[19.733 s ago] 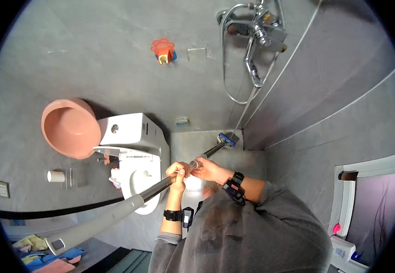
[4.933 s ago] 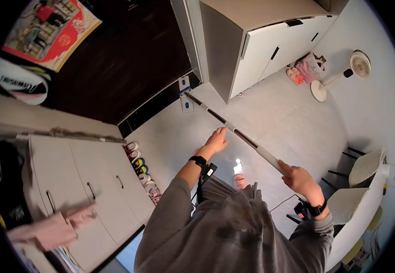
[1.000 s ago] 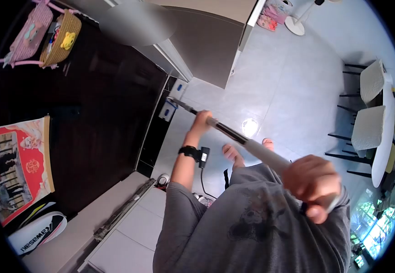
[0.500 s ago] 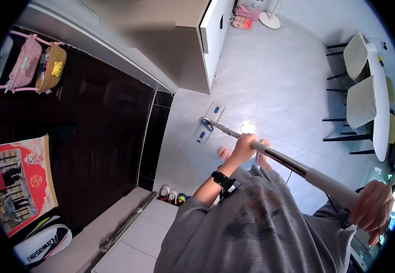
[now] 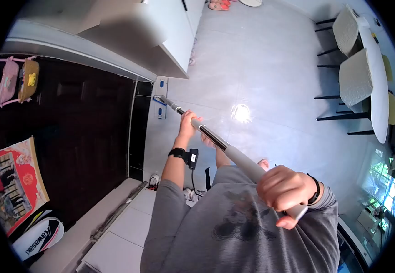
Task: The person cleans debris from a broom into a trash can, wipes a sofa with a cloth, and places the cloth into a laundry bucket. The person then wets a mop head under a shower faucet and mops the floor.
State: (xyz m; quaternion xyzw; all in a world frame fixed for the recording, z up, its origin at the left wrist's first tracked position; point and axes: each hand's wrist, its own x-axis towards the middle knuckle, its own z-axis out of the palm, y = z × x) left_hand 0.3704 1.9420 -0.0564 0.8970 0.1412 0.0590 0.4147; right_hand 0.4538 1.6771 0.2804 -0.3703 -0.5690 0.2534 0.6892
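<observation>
A flat mop with a long grey and silver pole (image 5: 214, 138) runs diagonally from my body down to the floor. My left hand (image 5: 188, 123) is wrapped around the pole's lower section. Near the top end, my right hand (image 5: 284, 187) closes over the grey grip, with the pole's tip showing just past it. The mop head (image 5: 160, 99), a clear plate with blue parts, lies on the pale tiles alongside the dark threshold strip (image 5: 139, 123). A black device is strapped to my left wrist.
A dark door (image 5: 83, 127) is on the left, with hanging baskets (image 5: 17, 81) and a Kawasaki bag (image 5: 38, 239). A cabinet (image 5: 174, 54) stands ahead. Chairs (image 5: 354, 77) line a white table (image 5: 379, 91) at right. Shoes (image 5: 154, 180) sit by a low tiled ledge.
The mop head has moved left across the floor to the threshold strip. Both hands have shifted left with the pole, and my view has shifted too.
</observation>
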